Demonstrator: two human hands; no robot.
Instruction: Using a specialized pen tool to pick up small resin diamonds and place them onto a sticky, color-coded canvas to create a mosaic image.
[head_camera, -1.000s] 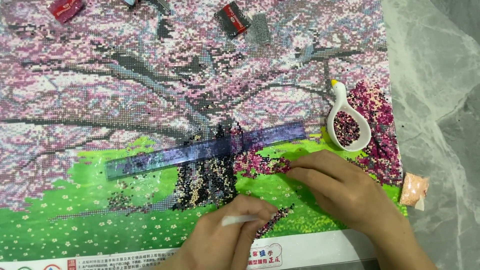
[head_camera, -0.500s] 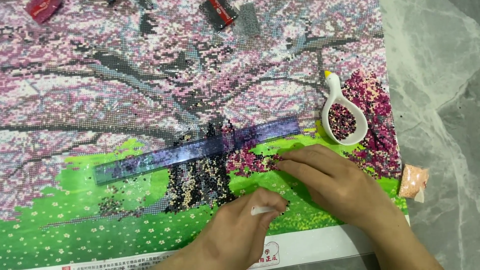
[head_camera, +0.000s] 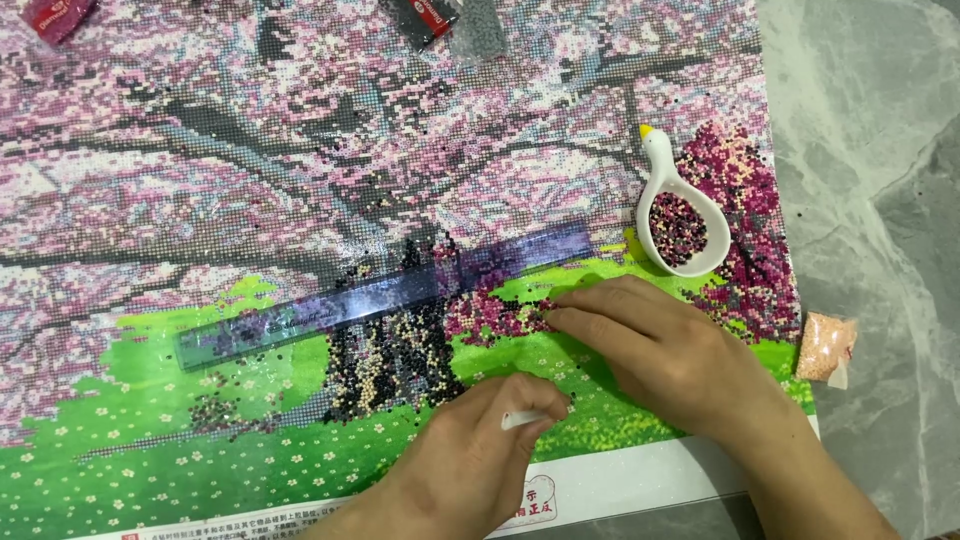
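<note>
White swan-shaped tray (head_camera: 664, 190) with dark beads set on canvas right side. Clear ruler (head_camera: 385, 297) laid slantwise across tree trunk. Peach bead bag (head_camera: 826, 346) placed on grey marble surface (head_camera: 870, 150). Red-and-black packets (head_camera: 425, 17) seen at top edge.

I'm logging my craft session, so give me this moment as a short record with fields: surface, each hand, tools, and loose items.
Surface: diamond-painting canvas of a pink blossom tree over green grass, on a grey marble top
Left hand: grips a white pen, tip near the dark beads
Right hand: flat, fingertips on the magenta bead patch
Tools: clear ruler lying slantwise; white swan-shaped tray holding dark beads
Loose items: peach bead bag at right edge; red packets along the top
</note>
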